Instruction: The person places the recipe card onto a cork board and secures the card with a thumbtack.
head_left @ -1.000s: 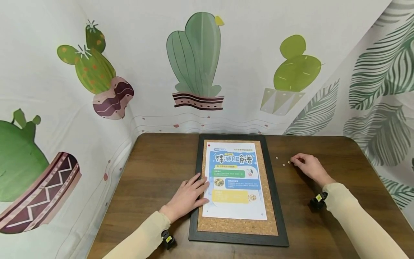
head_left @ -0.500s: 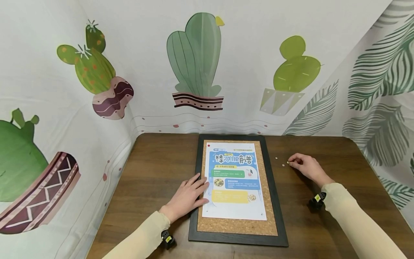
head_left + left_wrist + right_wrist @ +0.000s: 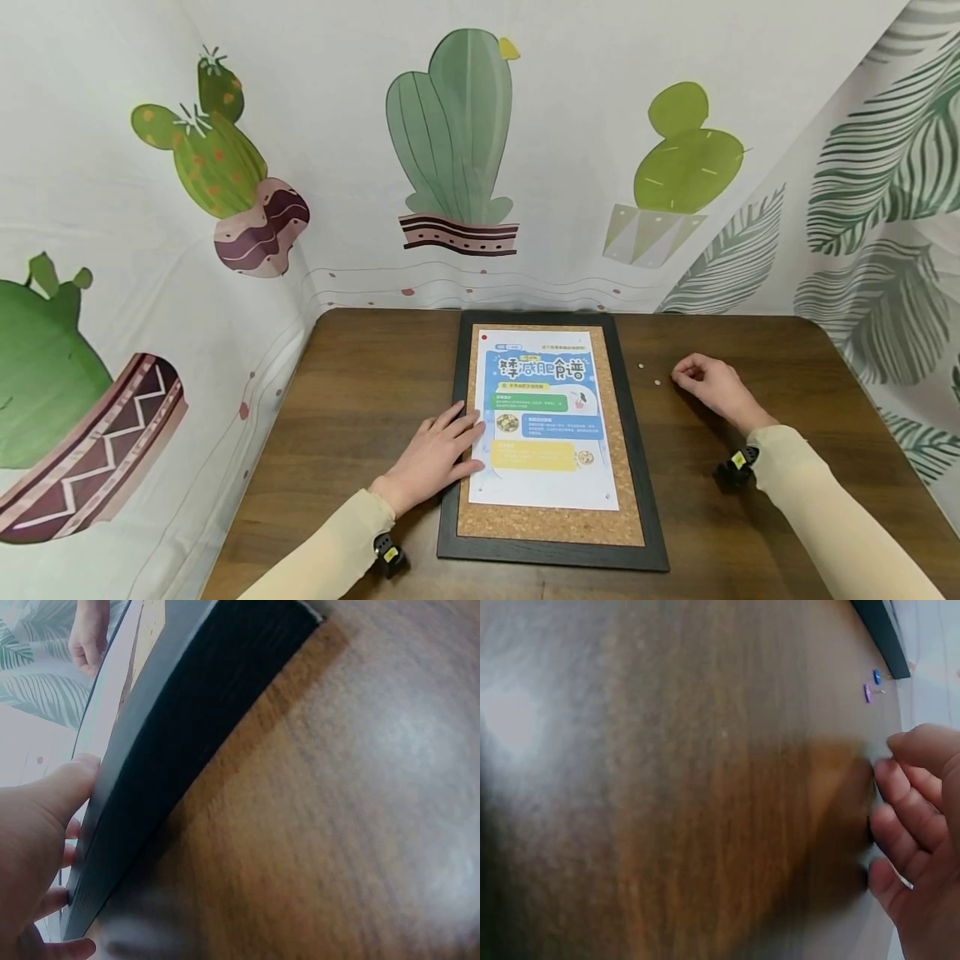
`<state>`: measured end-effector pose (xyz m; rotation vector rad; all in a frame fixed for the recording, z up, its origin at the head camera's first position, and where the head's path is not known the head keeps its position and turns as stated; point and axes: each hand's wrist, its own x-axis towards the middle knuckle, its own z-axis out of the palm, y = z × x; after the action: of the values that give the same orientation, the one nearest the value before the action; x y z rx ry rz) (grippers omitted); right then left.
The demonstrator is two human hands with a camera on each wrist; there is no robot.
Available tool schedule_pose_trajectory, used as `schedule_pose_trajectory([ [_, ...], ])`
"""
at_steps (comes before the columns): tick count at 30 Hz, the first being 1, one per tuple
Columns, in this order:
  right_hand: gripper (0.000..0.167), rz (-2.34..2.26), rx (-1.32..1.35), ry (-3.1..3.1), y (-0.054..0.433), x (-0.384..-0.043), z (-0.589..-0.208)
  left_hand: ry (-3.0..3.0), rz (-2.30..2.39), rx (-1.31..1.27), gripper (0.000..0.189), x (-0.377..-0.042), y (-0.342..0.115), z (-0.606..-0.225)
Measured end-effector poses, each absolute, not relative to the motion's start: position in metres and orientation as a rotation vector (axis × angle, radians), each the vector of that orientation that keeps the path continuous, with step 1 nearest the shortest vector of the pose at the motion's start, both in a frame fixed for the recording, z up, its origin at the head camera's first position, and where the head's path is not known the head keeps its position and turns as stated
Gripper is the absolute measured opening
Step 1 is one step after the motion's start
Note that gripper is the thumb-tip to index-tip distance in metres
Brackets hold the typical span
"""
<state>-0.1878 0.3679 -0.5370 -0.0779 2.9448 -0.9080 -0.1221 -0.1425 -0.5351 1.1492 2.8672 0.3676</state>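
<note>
A printed sheet of paper (image 3: 543,492) lies on a black-framed cork board (image 3: 551,527). Its top left corner bears a red thumbtack (image 3: 483,337). My left hand (image 3: 435,458) rests across the board's left frame, fingers spread, fingertips on the sheet's left edge. To the right of the board, my right hand (image 3: 712,385) pinches a small thumbtack between thumb and forefinger, mostly hidden by the fingertips. Just left of that hand, a blue thumbtack (image 3: 877,676) and a purple thumbtack (image 3: 867,693) lie on the table with their pins showing in the right wrist view.
The brown wooden table (image 3: 360,375) reaches back to a white cloth (image 3: 570,150) printed with cacti and leaves. A dark wrist camera (image 3: 390,554) sits at the left sleeve, another wrist camera (image 3: 737,465) at the right one.
The thumbtack nearest my right hand has left its spot on the table and is now in my fingertips. That hand shifted slightly left, then back right. My left hand stays put.
</note>
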Motion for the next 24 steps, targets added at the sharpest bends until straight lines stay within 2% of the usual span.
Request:
schedule_pose_trajectory([
  [5, 0.013, -0.955, -0.055, 2.953, 0.3713, -0.1879, -0.5355, 2.868, 0.359, 1.143, 0.063, -0.1222, -0.1424, -0.5352],
  [14, 0.021, -0.945, -0.055, 2.943, 0.3715, -0.1904, -0.5350, 2.866, 0.344, 1.129, 0.064, -0.1217, -0.1426, -0.5356],
  [24, 0.021, -0.991, -0.103, 2.968, 0.3662, -0.1881, -0.5390, 2.867, 0.332, 1.136, 0.064, -0.1221, -0.1423, -0.5367],
])
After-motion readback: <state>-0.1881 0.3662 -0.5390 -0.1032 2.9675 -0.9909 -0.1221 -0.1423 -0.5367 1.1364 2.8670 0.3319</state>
